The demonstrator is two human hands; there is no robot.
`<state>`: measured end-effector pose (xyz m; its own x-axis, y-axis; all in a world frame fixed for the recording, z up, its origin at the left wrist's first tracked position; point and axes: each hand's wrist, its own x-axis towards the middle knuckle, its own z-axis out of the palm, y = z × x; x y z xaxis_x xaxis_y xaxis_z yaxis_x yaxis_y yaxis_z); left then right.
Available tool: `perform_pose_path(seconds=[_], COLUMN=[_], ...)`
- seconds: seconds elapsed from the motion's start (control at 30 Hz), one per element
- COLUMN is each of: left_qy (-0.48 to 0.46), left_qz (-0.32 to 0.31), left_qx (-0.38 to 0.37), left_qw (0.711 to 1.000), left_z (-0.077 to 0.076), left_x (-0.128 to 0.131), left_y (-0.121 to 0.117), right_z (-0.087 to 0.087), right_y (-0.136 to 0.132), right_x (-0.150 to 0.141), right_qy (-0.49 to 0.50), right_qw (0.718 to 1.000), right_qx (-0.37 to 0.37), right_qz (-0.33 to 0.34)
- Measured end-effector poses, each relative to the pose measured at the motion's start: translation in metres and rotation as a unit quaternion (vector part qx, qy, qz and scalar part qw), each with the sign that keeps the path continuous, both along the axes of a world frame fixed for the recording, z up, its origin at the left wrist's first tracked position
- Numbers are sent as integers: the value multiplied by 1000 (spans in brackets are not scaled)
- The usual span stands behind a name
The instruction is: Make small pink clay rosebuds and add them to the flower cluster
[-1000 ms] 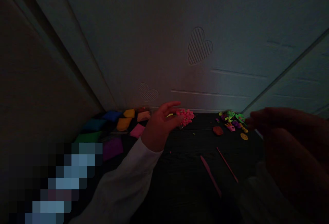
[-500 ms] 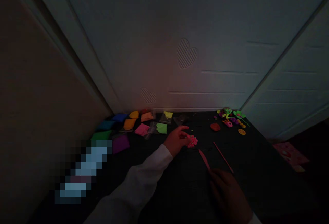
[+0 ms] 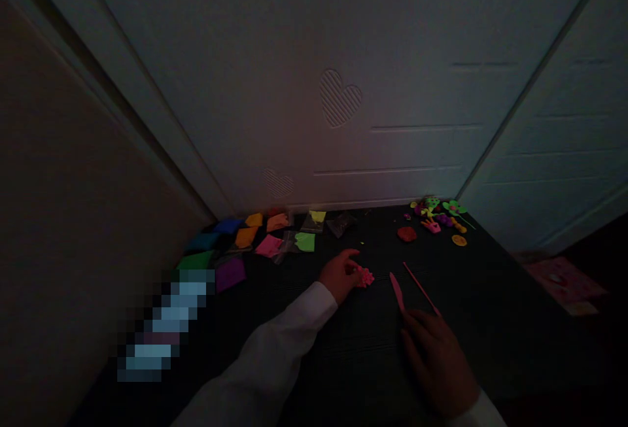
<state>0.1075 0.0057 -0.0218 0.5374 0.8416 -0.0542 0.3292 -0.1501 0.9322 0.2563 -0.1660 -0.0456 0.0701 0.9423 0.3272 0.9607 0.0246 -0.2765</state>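
Note:
My left hand (image 3: 339,276) rests at the middle of the dark table, its thumb and fingers closed at the near-left edge of a bumpy pink piece of modelling clay (image 3: 366,277). That piece looks like a cluster of small petals or lobes and lies on the tabletop. To the right, my right hand (image 3: 439,358) is wrapped around the handle of a pink plastic modelling knife (image 3: 397,291), blade pointing away from me. Just beyond the knife lies a thin pink modelling stick (image 3: 420,288), its near end by my right knuckles.
Bags of coloured clay, including a purple one (image 3: 230,274) and a light green one (image 3: 305,242), line the back left. A red clay lump (image 3: 407,234), a yellow disc (image 3: 460,240) and small clay figures (image 3: 432,212) sit at the back right. A white wall (image 3: 245,87) bounds the table.
My left hand has drawn slightly toward me with the pink clay. My right hand has shifted the knife to the right, closer to the stick. The view has tilted a little.

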Motion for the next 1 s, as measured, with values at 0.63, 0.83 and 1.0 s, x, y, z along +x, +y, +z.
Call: perform_pose_path(seconds=[0.63, 0.83, 1.0], left_qy=[243, 379, 395], left_qz=[202, 229, 226], left_qx=[309, 333, 326], left_qw=[897, 832, 829], left_z=[20, 14, 9], left_x=[-115, -115, -119], left_y=[33, 29, 34], right_z=[-5, 56, 80], right_y=[7, 61, 114], right_x=[-3, -49, -91], right_qy=[28, 64, 114], right_qw=[999, 989, 969], right_qx=[20, 127, 187], right_qz=[-16, 31, 112])
